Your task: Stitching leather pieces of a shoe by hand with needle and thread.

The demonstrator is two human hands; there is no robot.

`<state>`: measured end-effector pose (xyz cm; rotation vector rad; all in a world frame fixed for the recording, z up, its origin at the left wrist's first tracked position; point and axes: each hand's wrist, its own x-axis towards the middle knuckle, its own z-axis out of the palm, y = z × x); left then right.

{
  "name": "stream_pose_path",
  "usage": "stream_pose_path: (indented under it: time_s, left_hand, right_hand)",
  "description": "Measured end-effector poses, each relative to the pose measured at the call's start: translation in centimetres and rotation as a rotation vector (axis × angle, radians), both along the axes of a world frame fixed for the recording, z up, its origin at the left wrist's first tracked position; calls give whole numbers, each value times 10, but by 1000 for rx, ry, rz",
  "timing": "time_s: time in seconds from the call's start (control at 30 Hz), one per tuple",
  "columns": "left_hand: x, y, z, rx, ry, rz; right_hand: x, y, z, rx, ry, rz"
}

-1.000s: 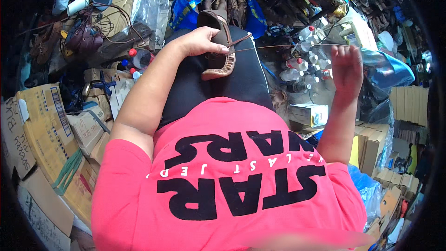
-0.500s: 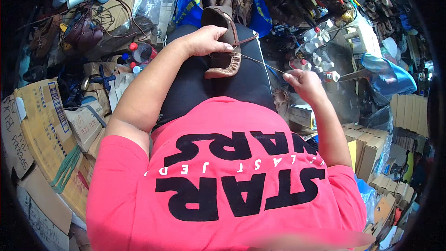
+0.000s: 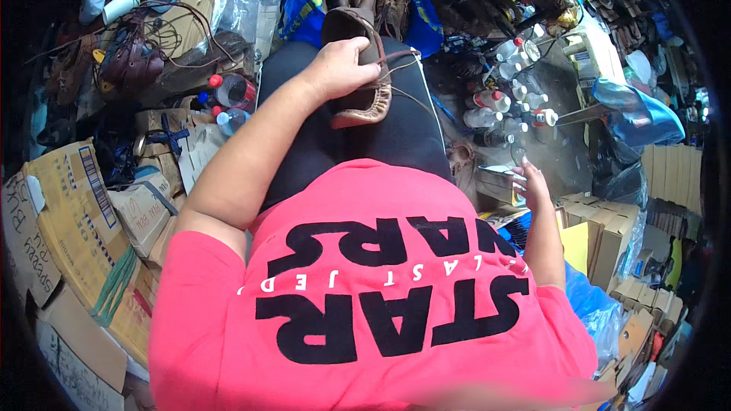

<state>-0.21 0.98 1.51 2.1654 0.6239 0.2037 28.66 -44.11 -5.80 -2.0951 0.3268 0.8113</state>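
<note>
Since the earlier frame, our right hand (image 3: 531, 183) has dropped from beside the bottles (image 3: 502, 106) to hang low beside our right thigh, fingers loosely together and holding nothing we can make out. Our left hand (image 3: 344, 68) presses down on the brown leather shoe (image 3: 365, 103), fingers curled over its upper. The shoe lies across our lap on the black trousers (image 3: 381, 144), with a thin thread (image 3: 407, 61) at it.

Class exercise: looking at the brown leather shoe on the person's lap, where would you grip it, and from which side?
Probably across the brown leather shoe at mid-body, from above: it lies lengthwise on the lap, upper facing up, and the left hand already clamps it there.
</note>
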Motion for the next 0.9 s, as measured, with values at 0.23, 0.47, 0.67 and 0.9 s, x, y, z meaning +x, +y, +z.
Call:
stream_pose_path:
  time_s: [0.23, 0.47, 0.67, 0.9]
  left_hand:
    - [8, -22, 20, 86, -297, 141]
    - [7, -24, 41, 97, -351, 185]
    - [28, 6, 5, 75, -348, 352]
    - [46, 14, -31, 295, -250, 347]
  right_hand:
    - [-48, 147, 43, 341, -697, 765]
    - [-113, 316, 96, 565, -1195, 1062]
    - [-122, 324, 108, 1311, -105, 557]
    - [-170, 272, 98, 758, -702, 1073]
